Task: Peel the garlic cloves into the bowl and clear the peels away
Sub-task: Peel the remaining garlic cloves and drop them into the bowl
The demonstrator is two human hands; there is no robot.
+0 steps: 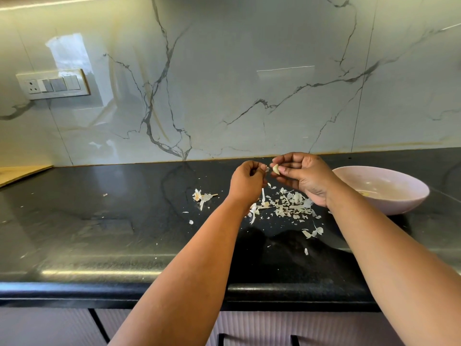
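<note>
My right hand (303, 177) pinches a pale garlic clove (275, 169) between thumb and fingers, held above the black countertop (99, 221). Just left of it, my left hand (247, 182) has curled fingers pinching a small scrap of peel (267, 169) beside the clove. Under both hands lies a scattered pile of white peels (290, 204). A pale pink bowl (399, 176) sits to the right, close behind my right wrist, with a few peeled cloves (366, 193) inside near its bottom.
A garlic root stub with papery skin (202, 197) lies left of the hands. Loose peel bits (313, 232) dot the counter toward the front edge. A wooden board corner (20, 172) sits far left. The marble backsplash carries a switch plate (53, 84).
</note>
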